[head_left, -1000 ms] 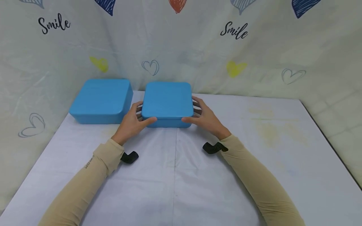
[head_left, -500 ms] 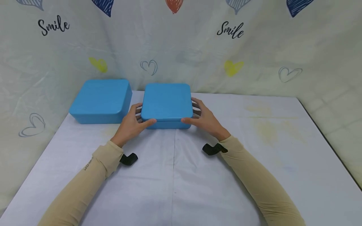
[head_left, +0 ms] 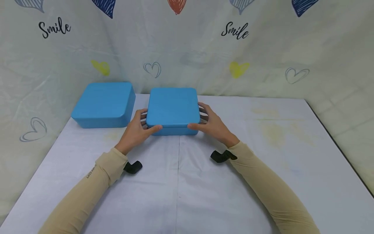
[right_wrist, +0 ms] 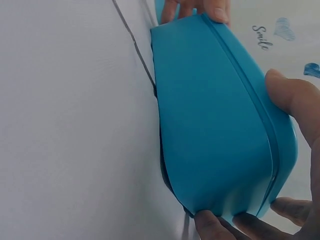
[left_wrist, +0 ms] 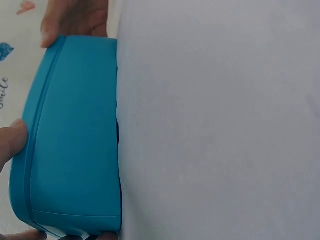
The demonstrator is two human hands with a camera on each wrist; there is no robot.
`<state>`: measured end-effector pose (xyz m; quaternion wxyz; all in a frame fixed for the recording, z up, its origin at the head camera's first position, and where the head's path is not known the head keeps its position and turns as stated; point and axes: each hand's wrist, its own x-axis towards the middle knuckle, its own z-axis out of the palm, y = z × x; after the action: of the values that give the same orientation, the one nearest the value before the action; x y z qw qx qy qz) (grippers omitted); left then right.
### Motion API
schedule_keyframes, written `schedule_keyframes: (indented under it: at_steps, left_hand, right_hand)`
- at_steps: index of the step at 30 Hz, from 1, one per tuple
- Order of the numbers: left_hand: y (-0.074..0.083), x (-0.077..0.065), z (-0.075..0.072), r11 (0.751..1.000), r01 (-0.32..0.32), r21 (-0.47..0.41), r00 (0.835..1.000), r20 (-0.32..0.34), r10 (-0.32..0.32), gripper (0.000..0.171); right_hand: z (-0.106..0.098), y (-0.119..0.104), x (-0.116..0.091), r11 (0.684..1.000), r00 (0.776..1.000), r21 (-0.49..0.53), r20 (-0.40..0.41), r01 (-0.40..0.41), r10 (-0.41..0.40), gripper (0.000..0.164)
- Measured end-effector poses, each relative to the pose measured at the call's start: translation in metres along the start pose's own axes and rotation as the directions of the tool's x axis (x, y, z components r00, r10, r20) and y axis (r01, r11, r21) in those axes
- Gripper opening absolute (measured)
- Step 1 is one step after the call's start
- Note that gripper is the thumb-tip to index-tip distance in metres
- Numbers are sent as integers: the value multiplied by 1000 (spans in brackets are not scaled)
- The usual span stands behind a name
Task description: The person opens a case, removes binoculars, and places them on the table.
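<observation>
A blue box with a fitted lid (head_left: 173,107) rests on the table between the two hands. In the head view, my left hand (head_left: 135,131) grips its left side, the thumb on the front lid edge and the fingers along the side wall. My right hand (head_left: 215,126) holds the right side the same way. Up close in the left wrist view, the lid seam of the box (left_wrist: 75,135) runs lengthwise, and the lid is on. The right wrist view shows right-hand fingers (right_wrist: 212,227) against the end wall of the box (right_wrist: 215,115).
A second blue box (head_left: 102,102) stands to the left, a small gap from the held one. White cloth covers the table (head_left: 263,162), whose right edge runs diagonally. Behind it hangs a pale curtain (head_left: 193,48) printed with hearts and "Smile".
Both hands have drawn the held box slightly toward me and slightly away from the second box. Their grip looks the same, and the second box has stayed in place.
</observation>
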<state>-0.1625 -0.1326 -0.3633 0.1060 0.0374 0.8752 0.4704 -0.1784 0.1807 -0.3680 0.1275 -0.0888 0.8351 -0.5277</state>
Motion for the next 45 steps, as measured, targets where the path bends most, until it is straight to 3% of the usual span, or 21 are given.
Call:
schedule_keyframes:
  at_steps: [25, 45]
  left_hand:
    - [13, -13, 19, 998, -57, 6, 998, 39, 57, 99]
    - [25, -23, 35, 996, -76, -45, 993, 90, 80, 94]
  right_hand:
    - [-14, 8, -32, 999, 999, -31, -21, -26, 26, 107]
    - [-28, 11, -61, 998, 999, -48, -29, -47, 46, 107]
